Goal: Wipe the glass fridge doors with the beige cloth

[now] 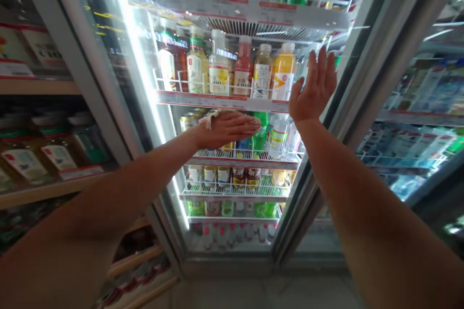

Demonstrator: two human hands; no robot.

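My left hand (232, 129) lies flat and sideways, fingers stretched out, in front of the middle shelves of a drinks fridge. A crumpled whitish cloth (209, 119) is under it, showing near the thumb and at the fingertips. Much of the cloth is hidden by the hand. At the right, my right hand (316, 83) is raised with its fingers up and a little apart, holding nothing, near the fridge's right frame. Reflected lettering shows glass between me and the bottles. Whether the right palm touches that glass I cannot tell.
Behind the glass, bottles stand on a wire-railed shelf (217, 100), including an orange juice bottle (283, 72). Lower shelves hold cans and bottles. A bright light strip (135, 53) runs down the left. Wooden drink shelves (47, 187) flank the left; a metal door frame (357, 65) stands right.
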